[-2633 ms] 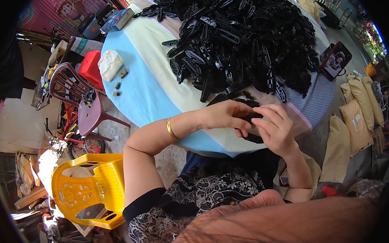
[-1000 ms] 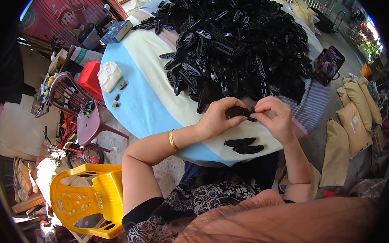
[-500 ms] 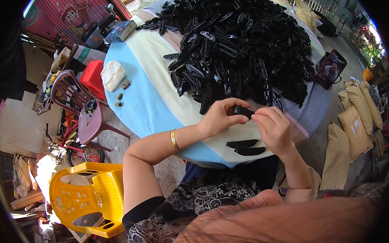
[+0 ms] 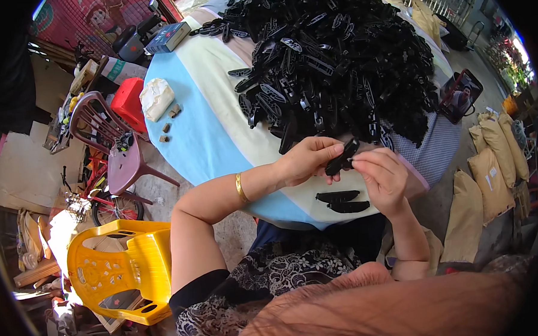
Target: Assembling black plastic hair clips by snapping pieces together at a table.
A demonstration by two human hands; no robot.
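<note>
A black elongated piece [image 4: 345, 155] is pinched by the left hand [image 4: 308, 161], right of frame centre. The fingertips of the right hand [image 4: 385, 180] are set narrowly at its edge; whether anything is gripped there cannot be told. A black heap [image 4: 336, 63] is spread across the upper centre.

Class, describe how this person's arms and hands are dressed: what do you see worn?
Both the left hand and right hand are gloveless. A gold-coloured bangle circles the left forearm. The left sleeve is short and black-edged; the dark top has a pale floral pattern.
</note>
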